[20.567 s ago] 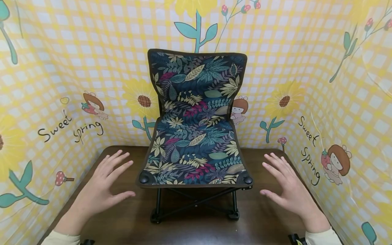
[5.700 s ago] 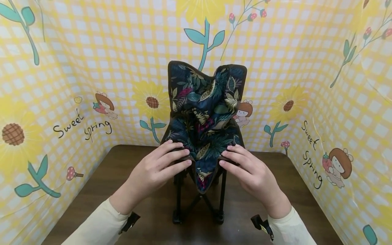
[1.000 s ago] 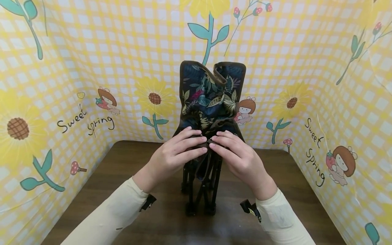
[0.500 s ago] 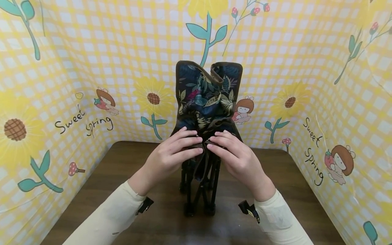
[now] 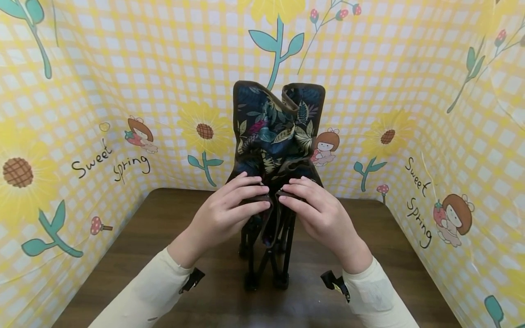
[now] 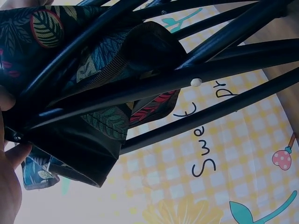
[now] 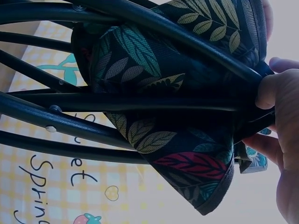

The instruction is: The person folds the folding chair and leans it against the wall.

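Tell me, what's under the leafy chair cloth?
Under the leafy cloth are black folded legs standing on the brown table. The left hand and right hand cover the front corners.

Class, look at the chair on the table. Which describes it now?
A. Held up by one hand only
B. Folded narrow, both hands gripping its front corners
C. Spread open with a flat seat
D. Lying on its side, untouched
B: the chair stands bunched narrow, and the left hand and right hand grip its front corners.

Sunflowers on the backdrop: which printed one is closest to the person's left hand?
The sunflower just left of the folded chair, above the left hand; the others sit farther out.
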Demonstrator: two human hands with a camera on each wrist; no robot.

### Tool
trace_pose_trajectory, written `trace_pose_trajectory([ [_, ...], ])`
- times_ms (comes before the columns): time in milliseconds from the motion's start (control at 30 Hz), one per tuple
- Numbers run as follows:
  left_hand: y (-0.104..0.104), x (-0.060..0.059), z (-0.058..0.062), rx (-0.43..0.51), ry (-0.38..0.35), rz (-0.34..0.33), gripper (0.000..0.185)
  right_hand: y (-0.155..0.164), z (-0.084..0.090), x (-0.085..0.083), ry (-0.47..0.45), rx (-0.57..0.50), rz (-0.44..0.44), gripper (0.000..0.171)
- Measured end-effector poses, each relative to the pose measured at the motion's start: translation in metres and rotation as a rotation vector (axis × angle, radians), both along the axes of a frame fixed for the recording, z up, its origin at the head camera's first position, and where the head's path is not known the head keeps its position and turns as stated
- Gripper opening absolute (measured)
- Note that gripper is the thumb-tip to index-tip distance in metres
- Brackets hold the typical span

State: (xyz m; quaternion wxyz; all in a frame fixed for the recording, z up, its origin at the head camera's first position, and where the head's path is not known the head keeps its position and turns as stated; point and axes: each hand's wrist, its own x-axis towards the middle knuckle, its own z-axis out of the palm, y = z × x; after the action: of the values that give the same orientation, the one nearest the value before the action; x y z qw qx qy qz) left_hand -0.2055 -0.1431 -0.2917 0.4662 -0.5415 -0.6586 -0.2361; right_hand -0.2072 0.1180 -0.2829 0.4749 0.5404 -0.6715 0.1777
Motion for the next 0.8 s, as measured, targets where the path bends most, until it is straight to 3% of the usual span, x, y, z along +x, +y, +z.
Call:
trace_pose_trajectory([
  [433,0.0013,0.0035,0.0029,0.011,0.007,0.021,0.023,0.0013,0.0012,0.0032,-0.015,-0.004,0.009,0.026],
  [800,-0.0021,-0.0006,0.0011,-0.002,0.005,0.042,0.022,-0.0016,-0.0022,0.003,0.003,-0.015,-0.005,0.027],
])
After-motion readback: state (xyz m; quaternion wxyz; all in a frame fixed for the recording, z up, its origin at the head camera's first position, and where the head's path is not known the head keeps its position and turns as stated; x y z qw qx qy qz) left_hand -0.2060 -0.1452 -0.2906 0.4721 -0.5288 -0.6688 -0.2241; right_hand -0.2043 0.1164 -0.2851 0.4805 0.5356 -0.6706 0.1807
